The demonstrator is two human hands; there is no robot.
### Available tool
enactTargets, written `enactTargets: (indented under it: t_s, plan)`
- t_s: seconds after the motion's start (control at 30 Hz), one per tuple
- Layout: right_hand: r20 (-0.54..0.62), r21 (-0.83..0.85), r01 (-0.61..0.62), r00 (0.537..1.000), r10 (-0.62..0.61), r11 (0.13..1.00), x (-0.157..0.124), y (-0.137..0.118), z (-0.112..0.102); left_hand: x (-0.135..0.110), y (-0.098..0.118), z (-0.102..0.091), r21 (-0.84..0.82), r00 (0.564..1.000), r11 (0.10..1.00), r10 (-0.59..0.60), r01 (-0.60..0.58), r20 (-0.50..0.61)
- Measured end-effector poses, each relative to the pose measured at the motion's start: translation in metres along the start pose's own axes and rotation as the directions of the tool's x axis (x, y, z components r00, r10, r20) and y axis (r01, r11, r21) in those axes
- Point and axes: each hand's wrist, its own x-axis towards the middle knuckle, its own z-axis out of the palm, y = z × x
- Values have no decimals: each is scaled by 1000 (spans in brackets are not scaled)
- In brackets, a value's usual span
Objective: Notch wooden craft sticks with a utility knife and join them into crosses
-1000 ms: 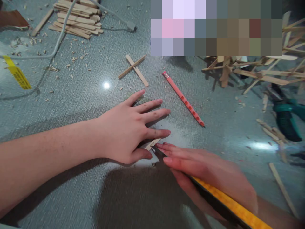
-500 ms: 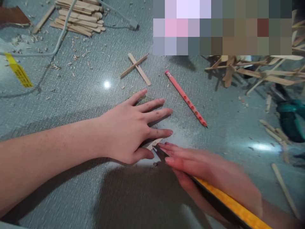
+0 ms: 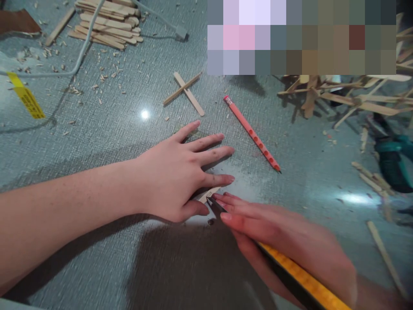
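My left hand (image 3: 187,172) lies flat on the table with its fingers spread. Between its thumb and index finger shows a pale wooden craft stick (image 3: 213,190) with a small mark on it; the rest is hidden under the hand. My right hand (image 3: 274,228) is closed around a yellow and black utility knife (image 3: 297,275). The dark tip of its blade meets the stick close to my left thumb. Beyond my left fingertips lie two crossed craft sticks (image 3: 190,99) and a coral pencil (image 3: 248,127) with its point toward me.
A pile of craft sticks (image 3: 106,26) lies at the back left, by a white cable (image 3: 84,47) with a yellow label (image 3: 27,98). Wood chips are scattered there. On the right are a stick structure (image 3: 351,99), teal-handled pliers (image 3: 393,159) and loose sticks (image 3: 385,254).
My right hand and the knife's handle have shifted slightly, while the blade tip remains on the stick. My left hand keeps its place.
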Motion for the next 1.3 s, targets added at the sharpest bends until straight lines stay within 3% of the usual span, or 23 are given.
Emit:
enactTargets:
  t_s: [0.67, 0.97, 1.2, 1.3]
  plan:
    - [-52, 25, -18, 998, 19, 1000, -1, -2, 4, 0, 3, -4, 19, 998, 999, -39, 38, 49]
    - [-36, 37, -100, 994, 101, 994, -3, -5, 6, 0, 3, -4, 22, 998, 999, -36, 35, 53]
    - [43, 11, -36, 998, 35, 999, -9, -2, 3, 1, 3, -4, 27, 999, 999, -29, 28, 32]
    - [19, 32, -36, 999, 35, 999, -12, -3, 3, 1, 3, -4, 30, 999, 999, -28, 27, 39]
